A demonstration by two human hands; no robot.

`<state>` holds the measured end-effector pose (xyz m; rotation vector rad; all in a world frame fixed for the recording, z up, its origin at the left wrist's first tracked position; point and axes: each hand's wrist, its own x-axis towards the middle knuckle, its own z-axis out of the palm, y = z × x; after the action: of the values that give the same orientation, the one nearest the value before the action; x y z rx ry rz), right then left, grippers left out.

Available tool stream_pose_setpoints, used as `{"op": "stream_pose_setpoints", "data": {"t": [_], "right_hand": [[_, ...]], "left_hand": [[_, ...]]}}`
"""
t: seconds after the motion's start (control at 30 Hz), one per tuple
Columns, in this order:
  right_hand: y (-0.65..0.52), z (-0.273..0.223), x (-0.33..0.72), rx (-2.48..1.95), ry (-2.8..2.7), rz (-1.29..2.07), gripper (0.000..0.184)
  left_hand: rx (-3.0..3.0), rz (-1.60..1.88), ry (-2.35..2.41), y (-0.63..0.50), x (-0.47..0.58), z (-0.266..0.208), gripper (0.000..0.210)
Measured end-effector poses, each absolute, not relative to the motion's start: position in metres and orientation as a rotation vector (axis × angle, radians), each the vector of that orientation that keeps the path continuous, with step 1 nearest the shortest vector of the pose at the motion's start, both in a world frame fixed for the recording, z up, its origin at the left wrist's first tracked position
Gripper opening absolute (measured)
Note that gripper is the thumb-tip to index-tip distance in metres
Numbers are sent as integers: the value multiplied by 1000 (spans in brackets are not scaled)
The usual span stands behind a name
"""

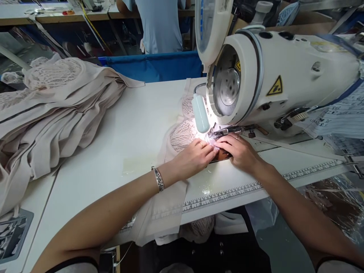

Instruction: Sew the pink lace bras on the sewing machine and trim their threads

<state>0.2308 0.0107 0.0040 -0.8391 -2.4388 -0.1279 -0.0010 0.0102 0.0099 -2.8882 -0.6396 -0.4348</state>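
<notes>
A pale pink lace garment piece [182, 135] lies under the needle area of a white sewing machine [295, 72], its sheer fabric hanging over the table's front edge. My left hand [196, 157] presses on it just left of the needle, fingers bent together and gripping the fabric edge. Close on the right, my right hand [239, 151] has its fingers on the same edge, thumb and fingertips drawn together. The two hands nearly touch. A small lamp [201, 113] lights the spot. The presser foot is partly hidden by the lamp and fingers.
A heap of similar pink garment pieces [59, 110] covers the table's left side. A measuring tape [227, 195] runs along the front edge. Blue cloth [153, 66] hangs behind the table, and a person in a light blue shirt [159, 24] sits beyond. Papers [338, 113] lie at right.
</notes>
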Motion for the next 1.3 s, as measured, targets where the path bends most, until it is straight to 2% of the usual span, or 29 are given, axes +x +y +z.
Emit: {"op": "stream_pose_setpoints", "data": {"t": [0.2,0.63,1.03,1.23,1.3], "right_hand": [[10,9,235,-764,-2420,-72,42],[9,-1,237,-1086,-2441,29,64],[9,0,240,-1090,-2455,57,54],[10,1,238,-1120,-2471,72,52],[2,5,244,-1093,-2514,98,50]], "left_hand": [[-2890,-439,-750,10,-4,9,34],[-2927,-508,-910,27,-12,3,34],[-3060,-450,-1130,43,-18,14,45],[-2623,-236,-1816,40,-16,21,28],[-2640,-179,-1833,43,-38,26,40]]}}
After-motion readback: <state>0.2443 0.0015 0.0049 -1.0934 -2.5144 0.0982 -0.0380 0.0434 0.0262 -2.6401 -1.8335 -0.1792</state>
